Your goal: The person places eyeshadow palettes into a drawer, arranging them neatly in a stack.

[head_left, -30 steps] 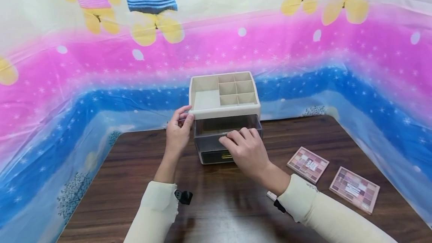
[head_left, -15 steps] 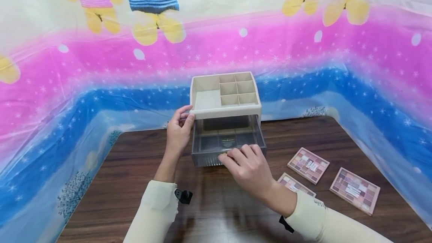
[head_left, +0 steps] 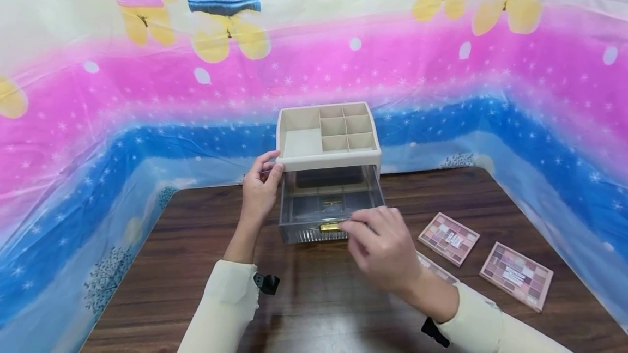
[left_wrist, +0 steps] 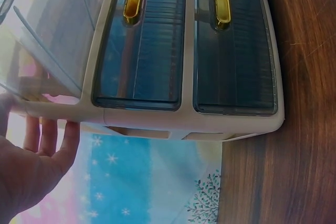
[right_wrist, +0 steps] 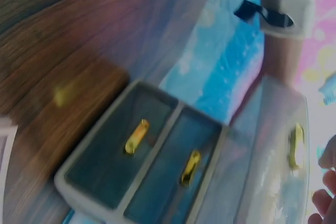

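Note:
A cream drawer organizer [head_left: 328, 163] stands on the table, its top divided into compartments. Its uppermost clear grey drawer [head_left: 298, 232] is pulled out, and no contents show in it. My left hand [head_left: 259, 192] grips the organizer's left edge, thumb at the front and fingers along the side. Just right of the drawer's gold handle [head_left: 330, 227] is my right hand [head_left: 385, 249], fingers loosely bent and holding nothing. The right wrist view shows a gap between those fingers [right_wrist: 328, 182] and the handle [right_wrist: 296, 148]. Two lower drawers [left_wrist: 139, 61] with gold handles are closed.
Two pink eyeshadow palettes [head_left: 448, 238] lie on the table [head_left: 206, 233] to the right. A third palette [head_left: 435, 267] is partly hidden behind my right forearm. A patterned cloth [head_left: 221, 140] hangs behind the table and along its sides.
The top drawer has come out toward me, pulled by my right hand. That hand has since let go of the handle and shifted right. My left hand stays on the organizer.

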Tool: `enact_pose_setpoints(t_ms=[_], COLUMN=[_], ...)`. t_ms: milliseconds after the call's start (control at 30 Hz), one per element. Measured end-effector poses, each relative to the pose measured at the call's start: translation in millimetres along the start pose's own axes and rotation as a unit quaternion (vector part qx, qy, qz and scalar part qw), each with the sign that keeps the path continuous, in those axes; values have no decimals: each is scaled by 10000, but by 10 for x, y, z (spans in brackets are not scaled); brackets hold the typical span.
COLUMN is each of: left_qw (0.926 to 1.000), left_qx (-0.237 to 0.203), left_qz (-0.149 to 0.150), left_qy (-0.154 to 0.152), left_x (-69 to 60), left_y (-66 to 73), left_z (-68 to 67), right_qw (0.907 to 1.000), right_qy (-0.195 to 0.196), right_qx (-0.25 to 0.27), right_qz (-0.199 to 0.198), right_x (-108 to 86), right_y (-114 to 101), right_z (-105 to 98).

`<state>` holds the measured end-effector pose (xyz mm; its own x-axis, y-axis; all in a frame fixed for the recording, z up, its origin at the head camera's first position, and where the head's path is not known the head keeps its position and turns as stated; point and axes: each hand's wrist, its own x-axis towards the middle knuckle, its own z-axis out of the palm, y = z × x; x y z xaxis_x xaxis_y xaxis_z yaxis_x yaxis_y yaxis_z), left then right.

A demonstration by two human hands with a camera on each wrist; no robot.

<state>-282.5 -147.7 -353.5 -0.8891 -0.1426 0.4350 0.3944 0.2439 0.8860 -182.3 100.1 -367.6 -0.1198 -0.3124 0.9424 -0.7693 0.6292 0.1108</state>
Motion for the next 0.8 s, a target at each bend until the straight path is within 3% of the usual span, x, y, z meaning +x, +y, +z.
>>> enact_pose_setpoints(t_ms=[100, 167, 233, 267, 333, 467, 533, 567, 600, 700, 800], left_qw=[10000, 10000, 10000, 10000, 10000, 10000, 10000, 10000, 10000, 10000, 10000], left_qx=[26, 26, 17, 11, 0, 20, 6, -3, -8, 0, 43], left_qz=[0, -34, -59, -65, -77, -56, -46, -42, -39, -34, -19], left_qy=[10, 17, 26, 24, 24, 1, -34, -40, -50, -44, -8], left_x=[-1, -5, -5, -6, -7, -13, -16, -16, -17, -15, -13], left_y=[2, 1, 1, 1, -3, -2, 0, 1, -1, -2, -9], left_z=[13, 16, 18, 18, 14, 3, 5, 8, 10, 17, 17], right_qw=[9982, 9944, 9848, 9752, 9416, 8364, 7925, 7769, 7649, 7460, 7407], right_qy=[222, 106, -417, -830, -1942, -4208, -4917, -5150, -5332, -5641, -5772], right_qx=[-29, -180, -448, -598, -865, -1003, -877, -803, -733, -648, -644], right_qz=[556, 1040, 1627, 1960, 2612, 3366, 3500, 3532, 3540, 3480, 3378], right_x=[-51, -120, -218, -278, -411, -703, -846, -910, -972, -1112, -1189], right_y=[137, 239, 337, 381, 452, 537, 554, 554, 553, 527, 494], right_z=[-166, -283, -397, -449, -542, -656, -687, -698, -706, -722, -727])
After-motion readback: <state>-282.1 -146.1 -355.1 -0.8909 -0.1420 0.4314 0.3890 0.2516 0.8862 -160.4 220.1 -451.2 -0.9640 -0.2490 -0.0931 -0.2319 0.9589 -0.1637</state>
